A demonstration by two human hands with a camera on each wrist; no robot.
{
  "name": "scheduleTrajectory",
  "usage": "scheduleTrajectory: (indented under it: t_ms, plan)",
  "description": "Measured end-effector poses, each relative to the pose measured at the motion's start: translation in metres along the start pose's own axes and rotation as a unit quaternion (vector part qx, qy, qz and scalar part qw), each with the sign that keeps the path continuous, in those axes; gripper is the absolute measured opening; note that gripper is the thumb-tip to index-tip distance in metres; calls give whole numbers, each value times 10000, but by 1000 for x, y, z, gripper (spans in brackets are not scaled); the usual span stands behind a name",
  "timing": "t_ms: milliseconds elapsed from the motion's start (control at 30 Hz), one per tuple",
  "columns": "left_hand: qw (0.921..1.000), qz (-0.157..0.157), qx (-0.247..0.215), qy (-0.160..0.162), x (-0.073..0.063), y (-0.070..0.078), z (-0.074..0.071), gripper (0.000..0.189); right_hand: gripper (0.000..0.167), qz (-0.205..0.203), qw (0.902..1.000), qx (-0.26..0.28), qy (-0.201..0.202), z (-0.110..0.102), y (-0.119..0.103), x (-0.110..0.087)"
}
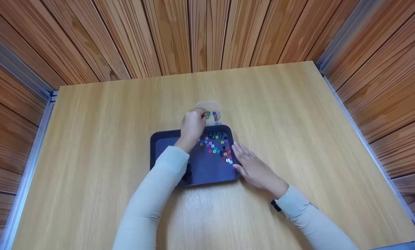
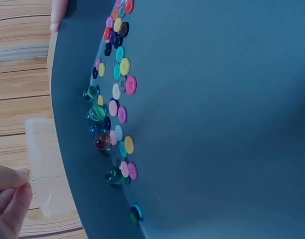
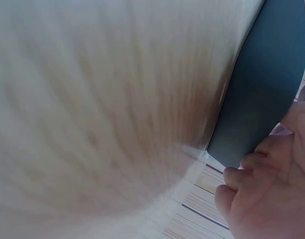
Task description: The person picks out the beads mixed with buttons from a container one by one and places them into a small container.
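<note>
Over the near left part of a small clear plastic container, my left hand pinches something small between thumb and fingertips. In the left wrist view only a yellowish glint shows at those fingertips; it looks like a marble, mostly hidden. Green, blue and brownish marbles lie inside the container. Just in front stands a dark rectangular tray holding many colourful buttons and several glass marbles along its side. My right hand rests with extended fingers against the tray's right rim.
Tray and container stand on a light wooden table, the container touching or nearly touching the tray's far rim. Wood-plank walls enclose the back and sides. A dark band shows at the right wrist.
</note>
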State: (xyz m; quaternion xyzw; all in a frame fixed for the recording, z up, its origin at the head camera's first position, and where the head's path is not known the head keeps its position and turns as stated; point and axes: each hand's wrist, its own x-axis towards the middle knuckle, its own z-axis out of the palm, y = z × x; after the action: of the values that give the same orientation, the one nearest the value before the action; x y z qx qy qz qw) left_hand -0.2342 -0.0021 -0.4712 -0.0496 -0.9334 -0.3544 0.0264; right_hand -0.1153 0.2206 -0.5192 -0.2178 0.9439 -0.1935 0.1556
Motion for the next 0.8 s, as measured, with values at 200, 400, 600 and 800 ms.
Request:
scheduleTrajectory:
  t_ms: [200,400,600,800]
  plan:
    - [9998,-61,-45,-185,1,-1,2,25,64,-107,9999,-24,68,0,-2,0]
    - [9971,-183,-737,32,-8,-1,-4,24,64,-36,10000,-20,27,-2,-3,-1]
    - [9818,-689,-1742,303,-21,-11,-11,20,64,-108,9999,-37,49,-2,-2,-1]
    - [9739,-1120,-1910,507,-32,-28,-8,16,64,-140,9999,12,79,0,0,0]
